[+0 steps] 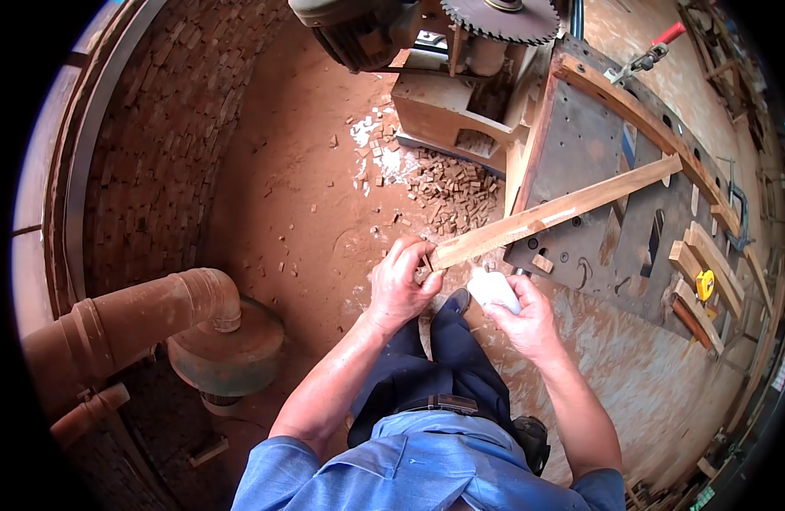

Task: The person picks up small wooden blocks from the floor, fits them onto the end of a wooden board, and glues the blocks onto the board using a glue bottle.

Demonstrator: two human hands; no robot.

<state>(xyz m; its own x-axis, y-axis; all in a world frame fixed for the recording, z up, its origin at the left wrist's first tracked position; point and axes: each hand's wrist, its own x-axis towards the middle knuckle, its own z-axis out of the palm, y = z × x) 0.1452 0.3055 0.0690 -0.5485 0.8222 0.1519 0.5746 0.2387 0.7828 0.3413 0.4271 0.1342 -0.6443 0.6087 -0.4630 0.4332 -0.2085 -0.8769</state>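
Wooden strip [559,210] stretches out from the left hand [402,281]; exact grip unclear.

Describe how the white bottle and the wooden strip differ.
The white bottle is short; the wooden strip is long. The bottle is pale, the strip brown. The bottle is in the right grip; the strip runs from the left grip out over the metal table. Both are held by hand.
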